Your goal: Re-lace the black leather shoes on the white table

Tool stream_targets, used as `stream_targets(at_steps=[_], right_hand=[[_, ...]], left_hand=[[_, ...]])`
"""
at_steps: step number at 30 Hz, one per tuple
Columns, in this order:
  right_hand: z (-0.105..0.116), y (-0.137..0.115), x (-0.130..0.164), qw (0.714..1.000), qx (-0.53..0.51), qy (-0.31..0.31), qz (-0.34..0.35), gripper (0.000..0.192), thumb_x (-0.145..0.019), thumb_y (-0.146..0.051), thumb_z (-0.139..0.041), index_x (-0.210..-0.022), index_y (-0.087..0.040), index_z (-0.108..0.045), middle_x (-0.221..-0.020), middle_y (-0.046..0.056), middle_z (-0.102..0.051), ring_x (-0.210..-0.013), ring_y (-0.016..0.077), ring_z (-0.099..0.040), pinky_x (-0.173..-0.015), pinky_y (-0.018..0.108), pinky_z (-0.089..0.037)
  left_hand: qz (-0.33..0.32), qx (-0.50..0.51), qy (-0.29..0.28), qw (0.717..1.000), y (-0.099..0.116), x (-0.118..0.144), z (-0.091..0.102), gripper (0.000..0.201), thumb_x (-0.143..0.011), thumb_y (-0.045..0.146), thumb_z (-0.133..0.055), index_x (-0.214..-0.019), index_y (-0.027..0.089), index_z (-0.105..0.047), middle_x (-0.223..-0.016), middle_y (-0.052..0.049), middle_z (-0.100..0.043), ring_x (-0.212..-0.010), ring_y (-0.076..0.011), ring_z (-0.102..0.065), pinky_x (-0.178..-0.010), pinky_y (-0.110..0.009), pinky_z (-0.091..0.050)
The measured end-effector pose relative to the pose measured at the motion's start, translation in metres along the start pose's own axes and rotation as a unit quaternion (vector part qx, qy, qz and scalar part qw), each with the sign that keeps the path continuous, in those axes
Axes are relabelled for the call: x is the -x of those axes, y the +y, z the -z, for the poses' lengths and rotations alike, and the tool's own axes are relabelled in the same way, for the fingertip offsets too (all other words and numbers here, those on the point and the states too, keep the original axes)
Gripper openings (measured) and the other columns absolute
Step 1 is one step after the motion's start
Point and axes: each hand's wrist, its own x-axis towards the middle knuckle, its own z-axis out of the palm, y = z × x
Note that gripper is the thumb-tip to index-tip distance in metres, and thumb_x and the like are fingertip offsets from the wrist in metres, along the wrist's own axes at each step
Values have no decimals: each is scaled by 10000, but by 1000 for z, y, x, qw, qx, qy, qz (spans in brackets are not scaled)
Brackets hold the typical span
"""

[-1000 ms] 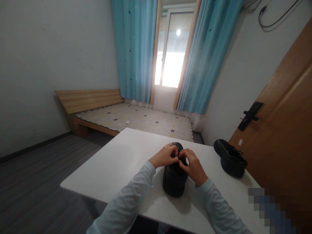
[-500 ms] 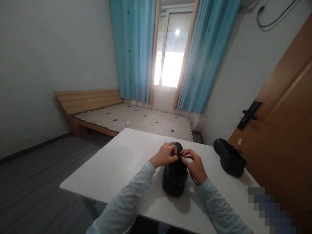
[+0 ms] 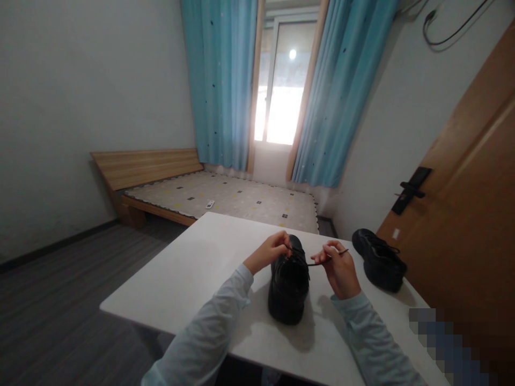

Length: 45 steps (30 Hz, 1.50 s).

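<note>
A black leather lace-up shoe (image 3: 288, 284) stands upright on the white tabletop (image 3: 193, 273), heel toward the person and toe pointing away. The left hand (image 3: 270, 252) is closed in a pinch at the left side of the shoe's upper, near the toe end of the lacing, gripping what appears to be one end of the thin black shoelace (image 3: 322, 261), though its fingertips hide the contact. The right hand (image 3: 338, 266) is closed on the other end of that lace, holding it out to the right of the shoe so a short taut length spans from the eyelets to the fingers, with the tip poking past them.

A second black leather shoe (image 3: 379, 259) lies on the same tabletop well apart to the right, near the edge beside the wooden door (image 3: 462, 214).

The risk, as I judge it, is the lace slipping: the right hand holds only a short end, so a hard pull could draw it free of the pinch or back through an eyelet. Uneven tension between the two hands could also drag the shoe sideways, since nothing presses it down.
</note>
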Motion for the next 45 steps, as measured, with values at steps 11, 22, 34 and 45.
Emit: stream_targets(at_steps=[11, 22, 34, 45], right_hand=[[22, -1, -10, 982, 185, 2, -31, 278, -695, -442, -632, -698, -178, -544, -440, -60, -509, -306, 65, -385, -375, 237, -410], [9, 5, -2, 789, 582, -70, 184, 221, -762, -431, -593, -802, -240, -696, -713, 24, -670, -619, 177, -552, -663, 331, -393], [-1, 16, -2, 899, 414, -111, 85, 232, -760, -408, -582, -761, -180, -621, -777, 42, -638, -702, 173, -577, -597, 288, -444], [0, 24, -9, 920, 374, -99, 58, 275, -720, -442, -610, -697, -169, -591, -682, 24, -591, -662, 174, -553, -566, 277, -432]], left_hand=[[5, 66, 93, 993, 13, 2, 8, 265, -809, 423, -408, -836, 168, -474, -503, 90, -373, -366, -45, -343, -486, -223, -417], [2, -277, 31, 960, -8, -1, 12, 254, -723, 382, -627, -799, 139, -627, -716, -5, -615, -660, -105, -534, -647, -232, -413], [-26, -329, -20, 944, -1, 4, 7, 364, -652, 420, -707, -923, 186, -641, -889, -30, -566, -837, -146, -525, -726, -237, -425], [-36, -350, -32, 936, -10, 3, 9, 434, -619, 440, -723, -971, 205, -630, -910, -31, -494, -855, -164, -516, -769, -277, -432]])
